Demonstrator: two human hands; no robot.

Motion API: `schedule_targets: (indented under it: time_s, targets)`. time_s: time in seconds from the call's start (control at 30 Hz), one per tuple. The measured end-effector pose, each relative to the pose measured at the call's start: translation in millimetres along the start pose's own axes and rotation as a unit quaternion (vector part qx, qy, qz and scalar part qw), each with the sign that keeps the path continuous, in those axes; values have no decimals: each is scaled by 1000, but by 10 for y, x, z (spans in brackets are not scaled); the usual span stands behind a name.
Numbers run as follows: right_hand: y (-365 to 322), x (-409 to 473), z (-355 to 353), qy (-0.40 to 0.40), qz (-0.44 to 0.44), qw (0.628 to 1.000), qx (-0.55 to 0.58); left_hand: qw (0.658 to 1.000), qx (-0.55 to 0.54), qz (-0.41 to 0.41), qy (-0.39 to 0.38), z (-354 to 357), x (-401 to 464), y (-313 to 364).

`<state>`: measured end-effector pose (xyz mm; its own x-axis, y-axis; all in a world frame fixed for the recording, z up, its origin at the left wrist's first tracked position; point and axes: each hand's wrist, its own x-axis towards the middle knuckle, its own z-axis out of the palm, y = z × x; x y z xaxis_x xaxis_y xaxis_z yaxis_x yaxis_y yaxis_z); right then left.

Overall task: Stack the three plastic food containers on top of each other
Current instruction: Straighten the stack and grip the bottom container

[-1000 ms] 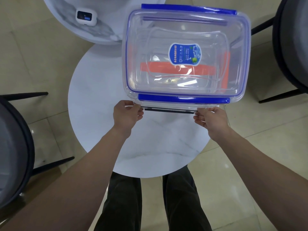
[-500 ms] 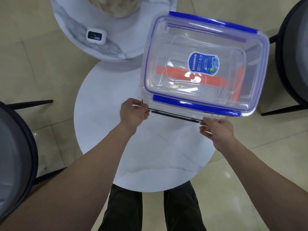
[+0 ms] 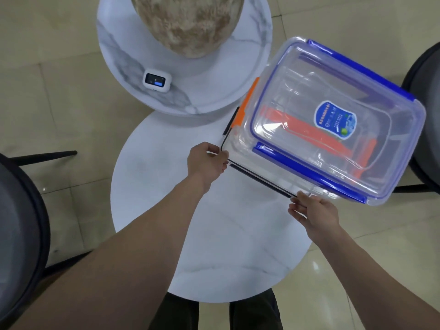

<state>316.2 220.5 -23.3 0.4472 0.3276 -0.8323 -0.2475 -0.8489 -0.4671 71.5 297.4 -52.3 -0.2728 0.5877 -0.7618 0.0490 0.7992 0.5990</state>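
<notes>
So all three containers look stacked already — the blue-latched container [image 3: 333, 120] sits on top, an orange-latched container [image 3: 245, 103] shows under it (you can see its orange clips through the clear plastic and sticking out on the far-left side), and a black-trimmed container [image 3: 259, 178] is at the bottom, its dark edge running along the near side. The whole pile sits on the right part of the round white table [image 3: 166, 198], and its right end seems to hang past the table edge, close to the dark chair [image 3: 426, 103] on that side.

Both hands are down at the bottom layer's near edge. The left hand [image 3: 206, 160] has its fingers curled in against the near-left corner of the black trim, touching it. The right hand [image 3: 314, 213] has its fingers [image 3: 297, 201] pinching or pressing at the other end of that same black edge. I can't tell if either one is truly gripping or just nudging. My guess on the why: holding the lowest box at both ends lets you swing or slide the whole stack as one piece without the top ones shifting.

Orientation — the stack is upright, lids up, blue label face up. Its long axis runs diagonally, from the far left near the upper marble table [image 3: 119, 55] down toward the near right, so it's skewed relative to the person. Probably wants squaring up and pulling further onto the table.
</notes>
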Motion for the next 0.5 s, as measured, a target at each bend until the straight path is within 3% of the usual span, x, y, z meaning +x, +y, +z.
schedule_targets:
  time_s: [0.5]
  targets:
    - [24, -27, 142, 18, 27, 998, 49, 999, 28, 23, -17, 92, 196, 282]
